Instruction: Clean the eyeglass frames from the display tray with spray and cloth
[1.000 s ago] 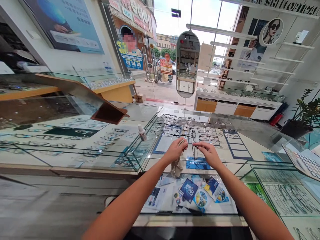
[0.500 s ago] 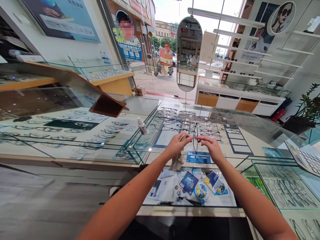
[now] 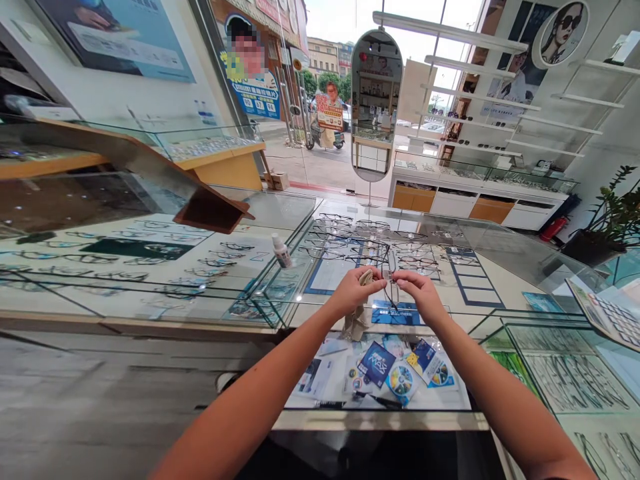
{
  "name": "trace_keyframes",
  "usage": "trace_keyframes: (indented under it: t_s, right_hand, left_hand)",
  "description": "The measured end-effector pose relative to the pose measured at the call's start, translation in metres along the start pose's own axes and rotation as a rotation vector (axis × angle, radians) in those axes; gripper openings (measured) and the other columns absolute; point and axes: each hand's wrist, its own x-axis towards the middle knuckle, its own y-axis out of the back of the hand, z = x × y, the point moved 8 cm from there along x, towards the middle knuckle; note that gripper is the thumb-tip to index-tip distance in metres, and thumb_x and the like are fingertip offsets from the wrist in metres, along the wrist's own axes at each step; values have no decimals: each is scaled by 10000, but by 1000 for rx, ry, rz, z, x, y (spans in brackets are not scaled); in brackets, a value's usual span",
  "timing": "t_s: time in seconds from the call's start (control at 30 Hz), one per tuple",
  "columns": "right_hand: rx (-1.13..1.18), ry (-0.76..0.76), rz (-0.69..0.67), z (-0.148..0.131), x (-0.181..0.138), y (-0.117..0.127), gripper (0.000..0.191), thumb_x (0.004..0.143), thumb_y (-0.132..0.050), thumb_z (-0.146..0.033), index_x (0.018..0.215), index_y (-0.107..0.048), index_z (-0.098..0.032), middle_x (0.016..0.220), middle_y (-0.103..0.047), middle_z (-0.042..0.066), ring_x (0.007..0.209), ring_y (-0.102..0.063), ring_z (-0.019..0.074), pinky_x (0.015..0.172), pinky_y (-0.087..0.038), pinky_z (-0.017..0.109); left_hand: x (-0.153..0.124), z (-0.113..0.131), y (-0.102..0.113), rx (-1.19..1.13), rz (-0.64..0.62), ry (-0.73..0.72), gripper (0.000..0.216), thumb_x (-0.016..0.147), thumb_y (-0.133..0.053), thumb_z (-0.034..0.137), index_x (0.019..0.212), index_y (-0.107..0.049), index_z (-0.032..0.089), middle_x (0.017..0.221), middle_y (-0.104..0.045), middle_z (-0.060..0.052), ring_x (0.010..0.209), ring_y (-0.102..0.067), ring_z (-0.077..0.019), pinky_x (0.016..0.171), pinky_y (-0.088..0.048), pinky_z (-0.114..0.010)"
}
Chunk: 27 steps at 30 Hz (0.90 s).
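Above the glass counter, my left hand [image 3: 353, 292] is closed on a beige cloth [image 3: 356, 323], which hangs down below the palm. Its thumb and fingertips also reach the edge of a pair of glasses [image 3: 389, 280], held upright between my hands. My right hand [image 3: 418, 291] pinches the same glasses from the other side with thumb and forefinger. The frame is thin and dark, and fingers cover part of it. Beneath lies a blue leaflet [image 3: 397, 313], and behind are rows of glasses [image 3: 370, 233] in the display.
A white bottle [image 3: 281, 251] stands on the glass left of my hands. Blue packets [image 3: 377, 364] and cards lie under the near glass. Ahead rises an oval mirror [image 3: 375, 107]. A calendar [image 3: 607, 310] is at the right, a brown panel [image 3: 210, 207] at the left.
The glasses have turned slightly between my fingers, and my fingertips have come closer together around them. The cloth stays in my left hand. The whole view has shifted a little.
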Motion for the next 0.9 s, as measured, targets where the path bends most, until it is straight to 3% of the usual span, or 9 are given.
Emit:
trace_keyframes:
  t_s: [0.3, 0.47, 0.73, 0.9]
  right_hand:
    - [-152, 105, 1, -11, -5, -2, 217, 850, -720, -444, 908, -825, -263, 1041, -818, 70, 1049, -718, 276, 903, -524, 414]
    - [-277, 196, 39, -17, -9, -3, 172, 868, -701, -386, 883, -820, -263, 1020, -812, 78, 1013, -704, 260, 838, -522, 398]
    - [-379, 281, 4, -23, -13, -11, 163, 896, -677, -334, 929, -831, -292, 1025, -795, 70, 1037, -678, 263, 990, -498, 450]
    - [-367, 265, 19, -21, -13, -9, 158, 892, -680, -334, 929, -825, -283, 1015, -791, 74, 1020, -677, 264, 957, -498, 440]
  left_hand:
    - [-3, 7, 1, 91, 40, -35, 385, 717, -772, 532, 778, -684, 161, 695, -610, 11, 660, -496, -135, 641, -392, -269]
    - [-7, 13, -1, 266, 45, -109, 338, 832, -658, 497, 750, -674, 169, 679, -614, 8, 678, -513, -149, 637, -346, -268]
    - [-11, 14, -5, 596, 61, -177, 288, 889, -557, 306, 618, -516, 217, 648, -587, -23, 644, -509, -181, 598, -260, -286]
    - [-11, 12, -9, 630, 14, -148, 278, 938, -501, 297, 679, -562, 217, 689, -618, -39, 662, -537, -199, 600, -274, -293]
